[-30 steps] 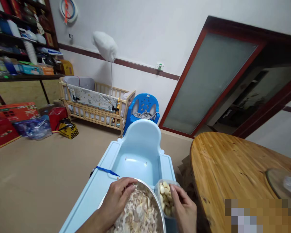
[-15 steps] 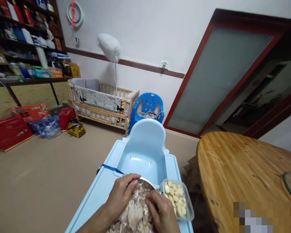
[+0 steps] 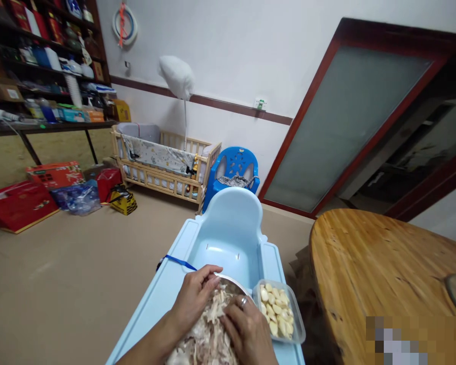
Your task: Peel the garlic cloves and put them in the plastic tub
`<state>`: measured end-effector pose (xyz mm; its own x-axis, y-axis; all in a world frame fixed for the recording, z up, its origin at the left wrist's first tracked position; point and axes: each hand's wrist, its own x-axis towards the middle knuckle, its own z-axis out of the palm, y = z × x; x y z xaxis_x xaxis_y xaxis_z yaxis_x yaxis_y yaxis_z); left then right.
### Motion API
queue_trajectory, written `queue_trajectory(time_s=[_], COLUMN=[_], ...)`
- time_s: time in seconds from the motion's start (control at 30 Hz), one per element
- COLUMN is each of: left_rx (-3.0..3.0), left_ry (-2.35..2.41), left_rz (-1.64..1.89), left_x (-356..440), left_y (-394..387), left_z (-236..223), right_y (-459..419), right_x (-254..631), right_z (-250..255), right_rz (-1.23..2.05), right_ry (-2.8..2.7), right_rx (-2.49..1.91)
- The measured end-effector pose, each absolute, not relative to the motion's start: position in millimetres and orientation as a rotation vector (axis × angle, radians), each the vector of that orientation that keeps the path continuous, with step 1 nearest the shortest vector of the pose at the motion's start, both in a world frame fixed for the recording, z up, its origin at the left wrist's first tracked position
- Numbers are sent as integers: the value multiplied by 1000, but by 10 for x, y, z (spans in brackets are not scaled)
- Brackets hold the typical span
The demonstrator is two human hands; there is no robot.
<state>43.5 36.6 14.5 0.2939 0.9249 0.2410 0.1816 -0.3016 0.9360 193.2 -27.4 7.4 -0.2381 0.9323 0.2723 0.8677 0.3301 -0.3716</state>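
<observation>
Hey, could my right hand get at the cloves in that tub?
Likely yes: the tub sits just beside your right hand, and its top looks open, with nothing covering the cloves.

The tub (image 3: 299, 324) is open above; the bowl (image 3: 231, 285) bars its left side.

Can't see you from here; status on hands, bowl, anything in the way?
Left hand at bowl. Right hand on papery skins. Peeled cloves in tub alongside. Hands partly hide bowl.

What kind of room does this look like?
Probably a home's living or dining room: there's a slatted pale-wood crib, a light-blue plastic child's chair in front, and a rounded brown wooden table at the right.
</observation>
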Motion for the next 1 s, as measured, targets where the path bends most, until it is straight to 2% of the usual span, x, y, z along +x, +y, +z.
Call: queue_trajectory(time_s=[0.13, 0.33, 0.7, 0.9, 1.0], left_rx=[1762, 1923, 2121, 2145, 2173], left_ry=[1003, 936, 991, 1046, 1057], left_rz=[1018, 921, 861, 857, 826], left_x=[434, 370, 205, 119, 87], left_y=[358, 324, 122, -67, -121], left_z=[204, 401, 386, 275, 237], right_y=[-275, -380, -435, -431, -447], right_x=[1958, 2037, 1768, 1944, 2015], right_z=[68, 263, 264, 239, 214], right_rz=[182, 250, 431, 841, 920], right_ry=[-2047, -1943, -2212, -1824, -1761], right_rx=[-1766, -1578, -1657, -1514, -1511])
